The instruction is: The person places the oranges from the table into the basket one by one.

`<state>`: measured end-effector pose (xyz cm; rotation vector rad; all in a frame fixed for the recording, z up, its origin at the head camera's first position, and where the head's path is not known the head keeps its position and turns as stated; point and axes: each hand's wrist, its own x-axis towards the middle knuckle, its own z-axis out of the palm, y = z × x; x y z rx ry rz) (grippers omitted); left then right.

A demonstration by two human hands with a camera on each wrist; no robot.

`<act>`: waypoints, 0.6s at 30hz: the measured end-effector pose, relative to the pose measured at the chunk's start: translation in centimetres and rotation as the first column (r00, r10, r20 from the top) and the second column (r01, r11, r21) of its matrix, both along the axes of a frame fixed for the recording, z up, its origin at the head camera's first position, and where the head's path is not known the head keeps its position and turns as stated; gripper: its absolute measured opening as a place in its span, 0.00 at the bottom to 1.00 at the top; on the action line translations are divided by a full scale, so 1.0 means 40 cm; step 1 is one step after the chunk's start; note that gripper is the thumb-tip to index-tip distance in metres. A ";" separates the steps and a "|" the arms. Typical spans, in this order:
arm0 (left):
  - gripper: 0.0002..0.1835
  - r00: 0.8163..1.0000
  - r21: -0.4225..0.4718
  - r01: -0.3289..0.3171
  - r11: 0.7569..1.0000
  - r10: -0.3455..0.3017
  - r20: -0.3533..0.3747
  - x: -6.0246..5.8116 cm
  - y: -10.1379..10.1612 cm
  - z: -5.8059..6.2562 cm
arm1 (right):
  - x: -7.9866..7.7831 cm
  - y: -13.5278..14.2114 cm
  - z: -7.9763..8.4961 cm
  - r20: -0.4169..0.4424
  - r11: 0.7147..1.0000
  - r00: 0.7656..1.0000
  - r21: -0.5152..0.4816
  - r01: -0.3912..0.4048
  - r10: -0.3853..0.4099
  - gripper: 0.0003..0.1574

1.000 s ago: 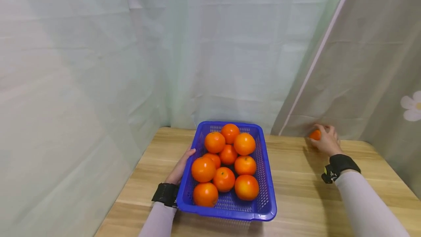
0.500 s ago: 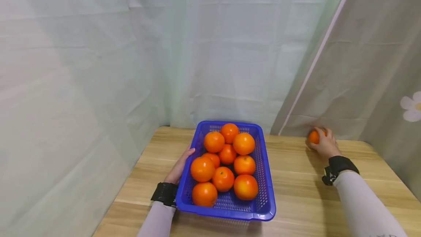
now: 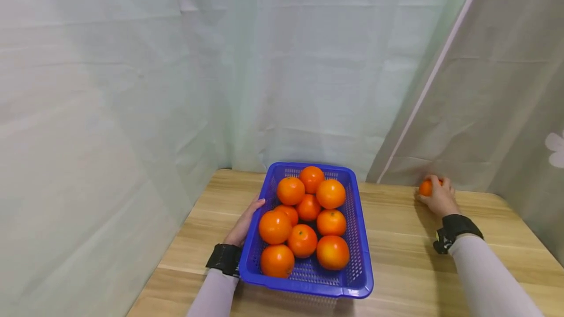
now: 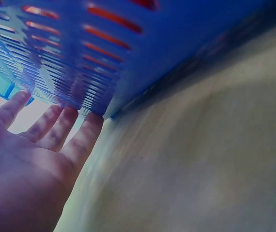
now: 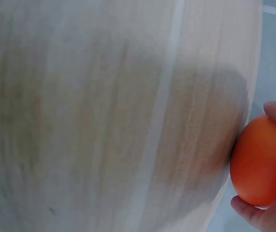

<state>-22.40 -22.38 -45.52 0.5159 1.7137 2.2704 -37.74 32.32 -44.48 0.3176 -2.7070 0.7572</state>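
A blue plastic basket with slotted walls holds several oranges. At its left side is my left hand, one fingertip by the rim in the head view. In the left wrist view the fingers reach out fairly straight, their tips against the slotted wall. Far to the right, by the table's back edge, my right hand grips a single orange. The right wrist view has that orange between the thumb and a finger, close to the wooden surface.
The wood-grain table ends at a pale curtain behind and on the left. A greyish curtain with a flower print hangs at the right. The basket stands between the two arms.
My right hand, gripping the orange, has come slightly down and to the right from the back curtain. The left hand stays at the basket; the head view has shifted slightly.
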 end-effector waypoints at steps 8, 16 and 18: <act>0.30 1.000 -0.011 0.007 1.000 -0.007 -0.002 0.002 0.006 0.003 | 0.006 0.014 -0.010 0.026 0.995 1.000 -0.099 0.001 0.002 0.36; 0.29 1.000 -0.019 -0.008 1.000 0.008 0.000 0.003 0.000 0.003 | 0.016 -0.011 0.022 -0.015 0.982 1.000 -0.190 0.004 -0.007 0.35; 0.29 1.000 -0.021 -0.010 1.000 0.010 0.008 0.004 -0.002 0.003 | 0.022 -0.020 0.031 -0.011 0.978 1.000 -0.211 -0.003 0.001 0.35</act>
